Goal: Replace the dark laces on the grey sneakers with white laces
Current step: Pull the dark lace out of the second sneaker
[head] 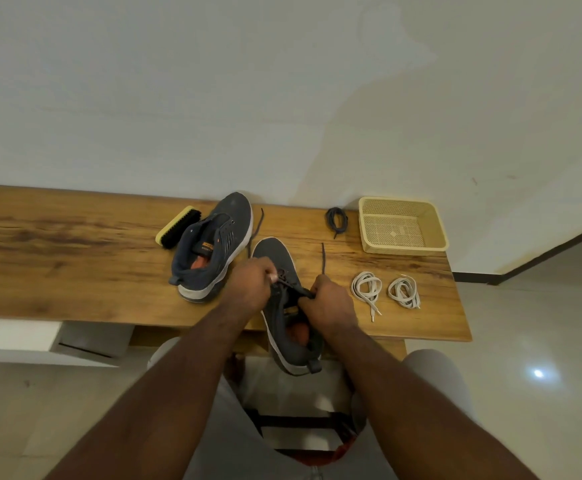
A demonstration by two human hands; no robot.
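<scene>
While both hands work over the near sneaker [284, 271], which lies toe-away on the front edge of the wooden table [75, 244] with its heel hanging over the edge, the job looks roughly a quarter done. The left hand [249, 284] is curled and pinching a strand of the dark lace [291, 287] at the eyelets; the right hand [329, 299] is also closed around the lace, whose free end [323, 258] rises from its fingers. A second free end trails along the table behind the left hand.

1 removed dark lace [337, 218] sits coiled near the wall, just left of the yellow basket [404, 245]. It seems to have come from the far sneaker [220, 237], tipped on its side beside a brush [178, 226], and no lace shows in its eyelets.

Left to do, judging from this: finish unthreading the near shoe, then thread the 2 white laces [367, 289] [404, 292], both bundled and untouched to the right of the right hand.
</scene>
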